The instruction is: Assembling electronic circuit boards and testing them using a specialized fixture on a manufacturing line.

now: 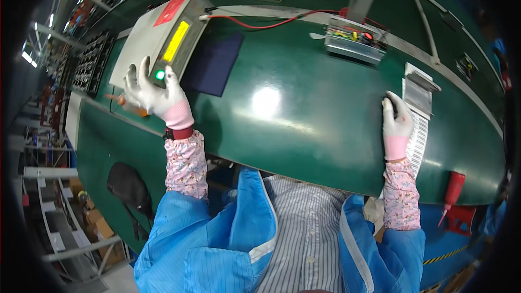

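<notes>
Head: 2 gloved hands. Left hand (160, 96) has fingers spread, blocking part of 1 grey box (142, 35); can't tell if it holds 1 orange item (142, 113) beneath. Right hand (397, 120) half-curled, grip unclear; 1 label sheet (418, 140) just right. Between hands, farther out: 1 navy pad (218, 70), 1 circuit unit (355, 48).

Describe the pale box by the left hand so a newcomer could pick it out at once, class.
Start at the green worktop and look toward its far left. There, beside the left hand, sits a pale box with a red label. Its lit yellow screen and glowing green light set it apart from the flat dark blue sheet next to it.
</notes>
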The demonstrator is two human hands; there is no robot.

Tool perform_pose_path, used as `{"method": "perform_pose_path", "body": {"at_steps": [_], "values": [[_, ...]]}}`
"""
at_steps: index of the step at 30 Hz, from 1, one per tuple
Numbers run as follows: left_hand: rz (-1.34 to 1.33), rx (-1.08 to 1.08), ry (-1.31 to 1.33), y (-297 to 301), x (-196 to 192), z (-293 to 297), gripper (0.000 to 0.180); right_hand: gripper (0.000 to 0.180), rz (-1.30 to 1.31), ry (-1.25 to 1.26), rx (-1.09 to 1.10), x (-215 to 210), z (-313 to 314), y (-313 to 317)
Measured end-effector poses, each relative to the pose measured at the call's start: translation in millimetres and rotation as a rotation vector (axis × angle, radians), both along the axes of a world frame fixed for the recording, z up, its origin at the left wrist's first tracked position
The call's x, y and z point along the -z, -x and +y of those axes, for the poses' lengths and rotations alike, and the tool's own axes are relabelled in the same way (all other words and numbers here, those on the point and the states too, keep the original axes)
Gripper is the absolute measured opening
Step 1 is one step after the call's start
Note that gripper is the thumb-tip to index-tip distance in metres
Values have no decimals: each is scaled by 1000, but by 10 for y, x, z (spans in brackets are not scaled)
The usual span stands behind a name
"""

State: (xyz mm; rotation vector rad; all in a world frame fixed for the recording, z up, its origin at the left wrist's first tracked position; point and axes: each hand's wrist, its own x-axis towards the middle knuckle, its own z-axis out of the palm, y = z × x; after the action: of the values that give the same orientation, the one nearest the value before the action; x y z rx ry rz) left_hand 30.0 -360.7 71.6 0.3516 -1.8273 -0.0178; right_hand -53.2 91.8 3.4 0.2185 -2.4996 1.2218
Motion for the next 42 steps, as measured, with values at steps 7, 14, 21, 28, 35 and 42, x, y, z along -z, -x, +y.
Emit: {"method": "perform_pose_path", "body": {"at_steps": [7, 14, 21, 28, 35, 42], "values": [[-81, -70, -152, -193, 166, -420, 42, 25, -13, -5, 18, 35, -4, 21], [11, 46, -120, -69, 103, -53, 41, 28, -94, 123, 34, -261, 96, -176], [-222, 752, -542, 127, 153, 1315, 30, 36, 84, -291, 305, -375, 960, -870], [-1010, 1442, -986, -23, 408, 2450, 33, 45, -359, -289, 654, -369, 1293, -1857], [-1691, 1511, -1259, -68, 247, 3113, 37, 45, -429, 383, 515, -272, 1067, -2019], [-1816, 1632, -1635, -142, 311, 3589, 31, 44, -494, 677, 386, -373, 1158, -2008]]}}
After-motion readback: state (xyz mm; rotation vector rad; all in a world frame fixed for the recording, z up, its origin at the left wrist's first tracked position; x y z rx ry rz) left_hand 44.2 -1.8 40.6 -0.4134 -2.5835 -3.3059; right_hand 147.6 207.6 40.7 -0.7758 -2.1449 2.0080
